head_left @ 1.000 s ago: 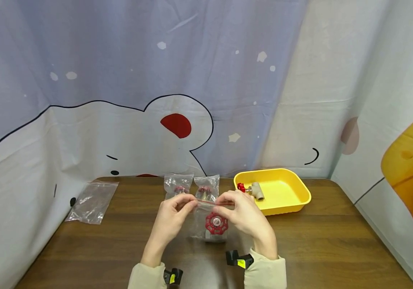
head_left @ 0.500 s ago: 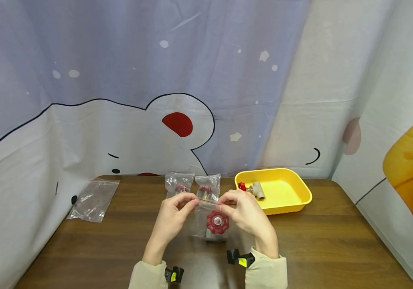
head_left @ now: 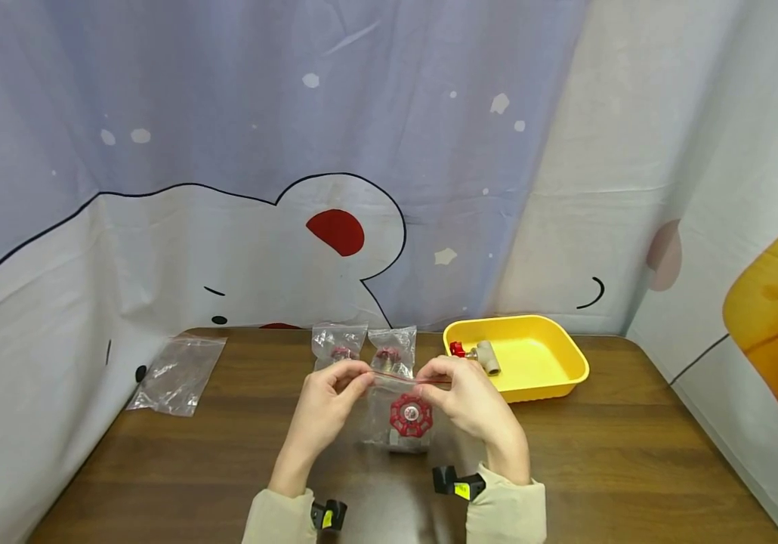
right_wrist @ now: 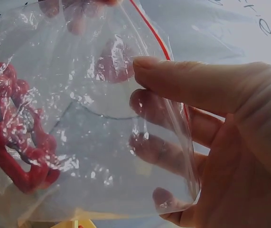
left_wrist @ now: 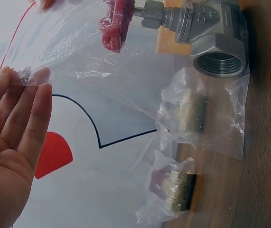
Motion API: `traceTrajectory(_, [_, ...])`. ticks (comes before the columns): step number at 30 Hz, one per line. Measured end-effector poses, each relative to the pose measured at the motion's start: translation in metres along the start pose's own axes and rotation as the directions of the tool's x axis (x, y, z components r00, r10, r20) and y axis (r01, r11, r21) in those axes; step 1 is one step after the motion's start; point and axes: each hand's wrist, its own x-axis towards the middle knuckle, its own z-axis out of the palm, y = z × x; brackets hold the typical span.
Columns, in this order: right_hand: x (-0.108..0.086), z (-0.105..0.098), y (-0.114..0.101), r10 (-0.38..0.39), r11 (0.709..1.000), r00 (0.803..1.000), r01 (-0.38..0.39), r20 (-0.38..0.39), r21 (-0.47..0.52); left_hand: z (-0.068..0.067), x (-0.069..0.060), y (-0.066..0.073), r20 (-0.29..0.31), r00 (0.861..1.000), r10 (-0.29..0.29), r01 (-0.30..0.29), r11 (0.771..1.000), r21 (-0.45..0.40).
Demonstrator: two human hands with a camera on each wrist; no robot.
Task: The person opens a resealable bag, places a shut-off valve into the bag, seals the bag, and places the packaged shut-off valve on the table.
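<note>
"Where's the valve (left_wrist: pixel 213 23)?"
"Inside the bag (head_left: pixel 377 425) — I see the left hand (head_left: pixel 321 408) and right hand (head_left: pixel 473 400) each pinching its top edge."
"Around the bag?"
"I've two filled bags (head_left: pixel 339 342) behind it — and the tray (head_left: pixel 545 392) to its right."

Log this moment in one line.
left hand: pinches clear bag near red strip | right hand: pinches same bag | in bag: red-wheeled metal valve | behind: two bagged fittings | yellow tray: red-handled fitting
</note>
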Motion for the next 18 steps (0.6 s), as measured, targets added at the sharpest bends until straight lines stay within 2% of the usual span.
traceTrajectory(9, [0.000,0.000,0.002,-0.028,0.999,1.000,0.029,-0.013,0.016,0.000,-0.001,0.003,-0.005,1.000,-0.006,0.006,1.000,0.006])
traceTrajectory(13, [0.000,0.000,0.001,-0.013,1.000,1.000,0.013,-0.012,0.010,0.000,-0.001,0.004,-0.003,1.000,-0.010,0.010,1.000,0.002])
traceTrajectory(16, [-0.001,-0.001,0.001,0.009,1.000,1.000,-0.009,0.005,0.016,0.001,0.000,0.001,-0.007,1.000,-0.009,0.009,1.000,0.006])
traceTrajectory(18, [-0.002,-0.002,0.002,0.022,1.000,1.000,-0.022,0.013,0.017,0.002,0.001,-0.007,-0.013,1.000,-0.013,0.013,1.000,0.004])
